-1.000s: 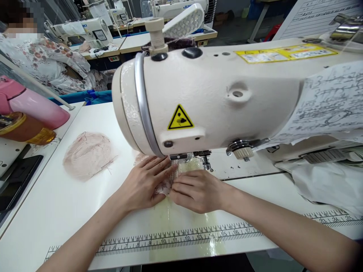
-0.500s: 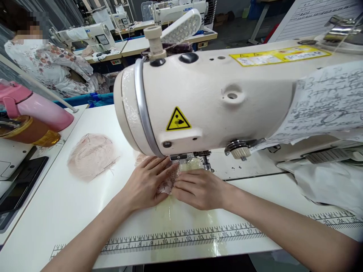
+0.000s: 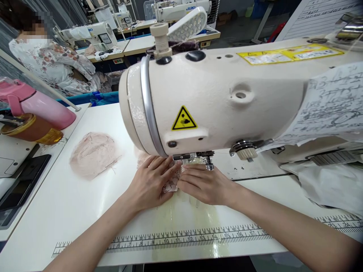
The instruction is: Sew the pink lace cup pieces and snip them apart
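A small piece of pale pink lace fabric [image 3: 171, 183] lies on the white table beneath the head of the sewing machine [image 3: 215, 102]. My left hand [image 3: 150, 184] rests flat over its left part, fingers stretched toward the needle area and thumb near the fabric's front edge. From the right, my right hand [image 3: 205, 185] has its fingers bent and pressed together at the lace's right edge, pinching it. The machine head and my fingers hide the needle and much of the fabric. A rounded pale pink fabric piece [image 3: 92, 155] with loose threads lies to the left.
A printed ruler [image 3: 176, 240] runs along the table's front edge. At the left are a pink bottle [image 3: 48, 107], an amber cup [image 3: 31, 128] and a black phone [image 3: 25, 181]. Light cloth [image 3: 326, 185] lies at the right. A person [image 3: 53, 68] sits beyond.
My right hand has shifted slightly forward, toward the machine, along with the lace between my hands. My left hand keeps nearly the same pose. The whole view has shifted a little.
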A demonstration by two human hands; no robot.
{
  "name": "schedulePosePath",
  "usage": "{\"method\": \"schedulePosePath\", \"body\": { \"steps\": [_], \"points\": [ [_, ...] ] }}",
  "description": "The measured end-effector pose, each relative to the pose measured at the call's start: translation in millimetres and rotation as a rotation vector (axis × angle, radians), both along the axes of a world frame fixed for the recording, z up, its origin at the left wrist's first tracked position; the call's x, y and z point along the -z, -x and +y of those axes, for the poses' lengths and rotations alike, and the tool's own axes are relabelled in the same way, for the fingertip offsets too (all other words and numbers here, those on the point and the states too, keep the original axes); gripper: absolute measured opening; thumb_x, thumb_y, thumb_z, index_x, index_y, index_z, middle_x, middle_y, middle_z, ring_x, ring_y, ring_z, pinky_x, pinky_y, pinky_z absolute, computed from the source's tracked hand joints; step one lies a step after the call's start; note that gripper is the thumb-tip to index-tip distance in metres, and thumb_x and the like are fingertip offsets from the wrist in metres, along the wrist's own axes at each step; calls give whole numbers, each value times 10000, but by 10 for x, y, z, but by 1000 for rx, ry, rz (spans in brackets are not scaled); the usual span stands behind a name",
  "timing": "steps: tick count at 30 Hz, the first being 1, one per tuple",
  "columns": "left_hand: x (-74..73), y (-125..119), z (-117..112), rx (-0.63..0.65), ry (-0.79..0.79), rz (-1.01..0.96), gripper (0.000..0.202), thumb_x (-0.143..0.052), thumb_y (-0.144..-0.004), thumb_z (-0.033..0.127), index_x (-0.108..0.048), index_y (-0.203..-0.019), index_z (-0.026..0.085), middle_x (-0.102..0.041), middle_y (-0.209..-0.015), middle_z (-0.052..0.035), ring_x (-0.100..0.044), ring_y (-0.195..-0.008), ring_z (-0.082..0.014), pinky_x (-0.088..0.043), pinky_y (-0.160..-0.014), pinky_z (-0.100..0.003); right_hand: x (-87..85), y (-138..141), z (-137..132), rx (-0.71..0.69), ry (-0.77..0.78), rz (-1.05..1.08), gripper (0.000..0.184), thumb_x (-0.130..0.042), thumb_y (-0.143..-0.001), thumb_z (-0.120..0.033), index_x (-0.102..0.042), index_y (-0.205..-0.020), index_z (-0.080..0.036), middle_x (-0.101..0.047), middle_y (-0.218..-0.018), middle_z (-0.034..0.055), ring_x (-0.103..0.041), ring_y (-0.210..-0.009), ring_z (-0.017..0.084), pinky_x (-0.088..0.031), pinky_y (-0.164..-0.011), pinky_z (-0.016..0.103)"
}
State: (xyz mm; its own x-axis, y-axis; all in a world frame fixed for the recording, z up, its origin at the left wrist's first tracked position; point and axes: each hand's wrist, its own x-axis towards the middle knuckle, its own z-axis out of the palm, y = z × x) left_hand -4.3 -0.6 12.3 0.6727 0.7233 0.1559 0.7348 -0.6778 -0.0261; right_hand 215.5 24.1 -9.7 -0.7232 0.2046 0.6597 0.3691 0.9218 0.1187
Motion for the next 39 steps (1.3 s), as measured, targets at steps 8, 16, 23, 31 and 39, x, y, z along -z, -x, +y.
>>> {"method": "schedulePosePath", "body": {
  "steps": [8,16,23,31,39],
  "points": [
    [3,-31,-11,-4,-6,10,587,-491,-844,372,-475,-1395,170,-583,-1318,-145,-563,-1149,-319,-399,-967,-496,-72,-46,-25,91,76,-29,211,-457,-925,-73,-623,-850,-179,-668,-725,-40,-584,-698,105,-301,-505,280],
    [2,-52,-13,-27,23,21,600,-476,-847,335,-431,-1428,193,-600,-1270,-138,-546,-1137,-317,-384,-958,-490,-90,-90,36,171,-12,-89,231,-455,-895,-26,-607,-851,-195,-654,-748,-46,-537,-661,99,-300,-507,276],
    [-8,-64,12,-41,32,-21,585,-481,-831,311,-461,-1404,191,-648,-1098,-112,-563,-1037,-296,-397,-905,-463,-27,-103,53,253,-28,-157,236,-435,-893,-72,-610,-897,-230,-672,-909,-7,-521,-638,99,-281,-449,268],
    [-4,-50,17,2,-92,-66,454,-485,-876,286,-543,-1313,179,-657,-1180,-105,-587,-1089,-292,-423,-936,-473,-120,-114,51,196,-50,-121,216,-478,-896,-47,-631,-921,-197,-701,-877,-27,-534,-635,81,-399,-617,279],
    [-45,-32,40,133,-227,-164,174,-475,-937,151,-648,-960,161,-706,-1140,-40,-648,-1091,-184,-447,-1033,-387,-28,-12,45,52,34,-60,187,-493,-911,-57,-636,-937,-174,-717,-892,-22,-605,-817,93,-496,-833,273]
  ]
}}
